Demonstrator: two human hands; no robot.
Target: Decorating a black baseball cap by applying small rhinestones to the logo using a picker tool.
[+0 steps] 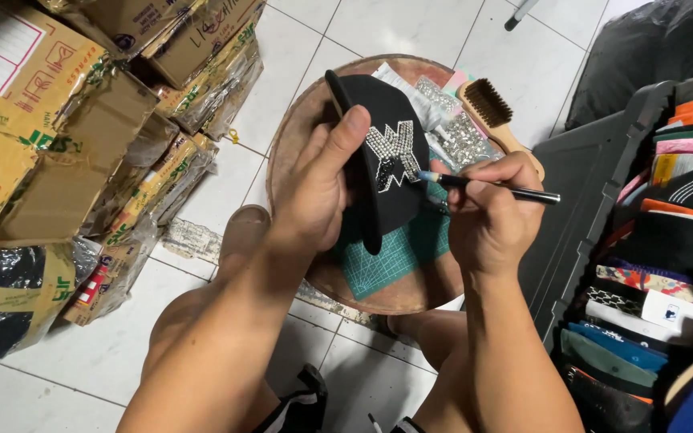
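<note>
In the middle of the frame, the left hand (pixel 314 192) grips a black cap (pixel 391 172) with its fingers closed around it. The right hand (pixel 487 212) pinches a pen tool (pixel 487 186), its tip at the shiny gems (pixel 392 152). It is best to hold the cap still and press each gem softly.

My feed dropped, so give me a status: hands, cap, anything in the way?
Left hand grips black cap. Right hand holds pen tool, tip at rhinestone design. Nothing between tip and cap.
</note>
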